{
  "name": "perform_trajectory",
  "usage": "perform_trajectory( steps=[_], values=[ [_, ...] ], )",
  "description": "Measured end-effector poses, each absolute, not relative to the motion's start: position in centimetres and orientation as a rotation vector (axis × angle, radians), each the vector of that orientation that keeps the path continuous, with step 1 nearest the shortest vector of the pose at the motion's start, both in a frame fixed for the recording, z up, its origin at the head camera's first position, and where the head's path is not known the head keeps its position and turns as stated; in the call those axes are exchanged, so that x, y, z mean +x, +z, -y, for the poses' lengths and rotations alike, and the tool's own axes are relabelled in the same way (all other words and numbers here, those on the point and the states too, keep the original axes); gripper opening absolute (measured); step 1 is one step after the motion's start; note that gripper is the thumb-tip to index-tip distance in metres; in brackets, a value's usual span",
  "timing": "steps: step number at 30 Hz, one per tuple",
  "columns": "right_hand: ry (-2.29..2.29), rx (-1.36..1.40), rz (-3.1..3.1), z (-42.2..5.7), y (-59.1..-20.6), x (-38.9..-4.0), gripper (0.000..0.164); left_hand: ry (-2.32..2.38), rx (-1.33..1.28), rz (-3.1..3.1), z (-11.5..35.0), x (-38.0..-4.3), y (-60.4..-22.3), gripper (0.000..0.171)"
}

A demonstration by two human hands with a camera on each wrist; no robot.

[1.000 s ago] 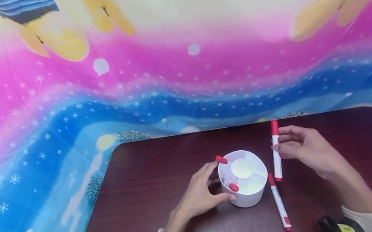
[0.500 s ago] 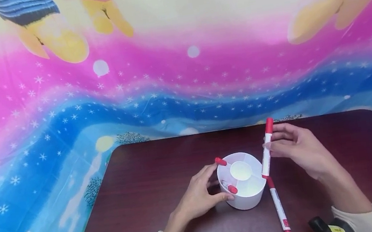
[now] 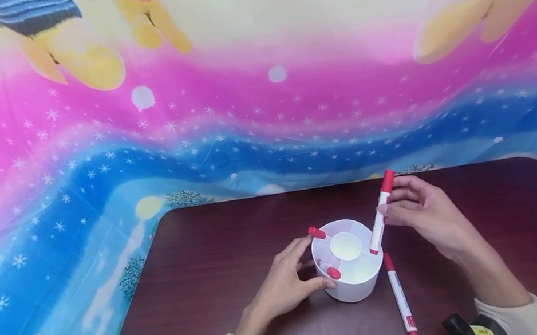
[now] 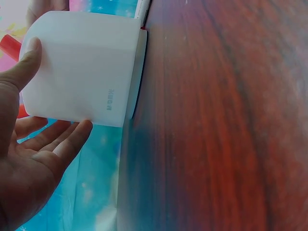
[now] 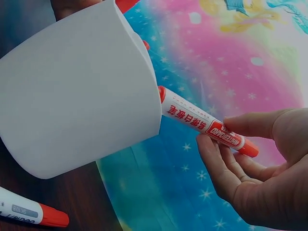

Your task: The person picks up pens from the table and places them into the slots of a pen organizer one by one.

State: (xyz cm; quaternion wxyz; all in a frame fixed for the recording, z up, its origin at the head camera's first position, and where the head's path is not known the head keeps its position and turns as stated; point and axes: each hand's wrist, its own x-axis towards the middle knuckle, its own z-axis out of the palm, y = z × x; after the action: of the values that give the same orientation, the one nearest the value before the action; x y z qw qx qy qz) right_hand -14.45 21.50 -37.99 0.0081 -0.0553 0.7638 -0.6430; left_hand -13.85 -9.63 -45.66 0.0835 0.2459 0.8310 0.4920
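Note:
A white round pen holder (image 3: 355, 292) with a central ring and dividers stands on the table. My left hand (image 3: 283, 284) holds its left side, the thumb on the near wall and the fingers around the far side. Two red-ended markers (image 3: 333, 272) lean in its left compartments. My right hand (image 3: 429, 218) pinches a white whiteboard marker (image 5: 192, 118) near its red cap. That marker tilts, its lower red end just inside the holder's right rim in the head view. Another red-and-white marker (image 3: 401, 298) lies on the table, right of the holder.
The dark wood table (image 3: 217, 244) reaches back to a colourful cloth backdrop (image 3: 238, 102) with snowflakes. Black straps with yellow labels (image 3: 482, 332) sit at both wrists by the pale sleeves.
My right hand has moved left with the marker, which went from nearly upright beside the holder to tilted with its lower end over the rim. My left hand keeps its hold.

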Motion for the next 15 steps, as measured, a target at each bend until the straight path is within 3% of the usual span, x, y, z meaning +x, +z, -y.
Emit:
perform_trajectory(
  steps=[15],
  values=[
    [-2.016,-0.145,-2.358,-20.92,-38.08,-14.58,0.049,1.440,0.718,-2.496,9.64,-13.84,-45.61,0.094]
  ],
)
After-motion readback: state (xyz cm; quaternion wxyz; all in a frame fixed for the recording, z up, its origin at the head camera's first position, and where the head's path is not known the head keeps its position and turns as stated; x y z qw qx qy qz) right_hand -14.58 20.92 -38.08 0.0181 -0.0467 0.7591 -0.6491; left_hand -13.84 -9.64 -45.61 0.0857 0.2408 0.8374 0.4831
